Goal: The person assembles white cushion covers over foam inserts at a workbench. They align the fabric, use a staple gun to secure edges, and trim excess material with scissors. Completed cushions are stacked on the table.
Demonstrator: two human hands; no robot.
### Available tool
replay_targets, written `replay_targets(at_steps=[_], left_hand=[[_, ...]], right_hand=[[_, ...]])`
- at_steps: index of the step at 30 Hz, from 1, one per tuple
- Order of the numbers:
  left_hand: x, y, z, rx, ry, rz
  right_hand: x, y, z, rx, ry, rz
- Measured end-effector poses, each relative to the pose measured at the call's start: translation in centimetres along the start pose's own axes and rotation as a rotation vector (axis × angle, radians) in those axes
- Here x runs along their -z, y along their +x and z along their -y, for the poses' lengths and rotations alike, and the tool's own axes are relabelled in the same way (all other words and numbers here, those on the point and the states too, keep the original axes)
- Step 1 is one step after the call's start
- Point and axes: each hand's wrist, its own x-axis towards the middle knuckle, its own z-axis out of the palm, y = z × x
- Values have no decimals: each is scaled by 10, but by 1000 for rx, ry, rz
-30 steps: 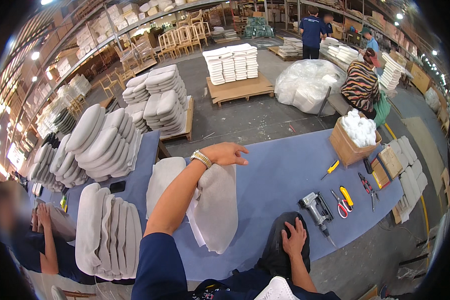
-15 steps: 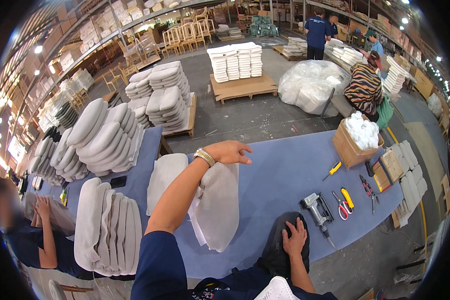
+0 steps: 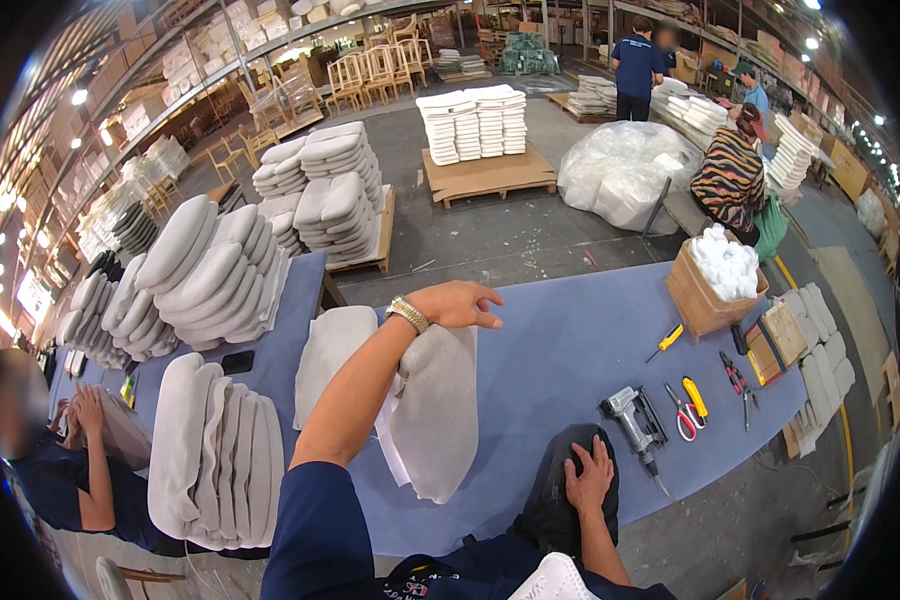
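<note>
My left forearm, with a metal watch [image 3: 408, 313] at the wrist, lies across a grey fabric seat cushion [image 3: 438, 410] on the blue-covered table [image 3: 530, 350]. Beyond the cushion's top edge my left hand [image 3: 457, 303] hangs loosely, fingers stretched out and nothing in them. Another grey fabric piece [image 3: 320, 365] lies beside it, partly hidden by the arm. My right hand [image 3: 590, 470] rests with spread fingers on my dark-trousered knee [image 3: 555, 490], which is raised against the table. Nearest to that hand is a staple gun [image 3: 633, 418] with its hose.
Right of the staple gun lie red-handled scissors [image 3: 685, 418], a yellow cutter [image 3: 695, 395], pliers [image 3: 735, 375] and a yellow-handled screwdriver [image 3: 667, 340]. A carton of white stuffing [image 3: 705, 295] stands behind. Stacked cushions [image 3: 215, 455] are at left, near a co-worker's hands [image 3: 85, 410].
My two hands and the cushion stay where they were. At the left, the co-worker's hands and the fabric there have shifted slightly.
</note>
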Motion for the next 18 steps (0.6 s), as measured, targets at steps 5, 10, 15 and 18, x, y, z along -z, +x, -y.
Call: replay_targets(at_steps=[5,10,15,18], left_hand=[[1,-2,1,-2,1,9],[-3,-4,10,-4,-12,3],[2,-7,8,-16,-10,-13],[6,3,3,-89,-8,-33]], right_hand=[[1,1,-3,13,3,-2],[-1,-1,2,16,-16,14],[-7,-1,4,19,-3,-10],[-1,3,1,63,-5,-59]])
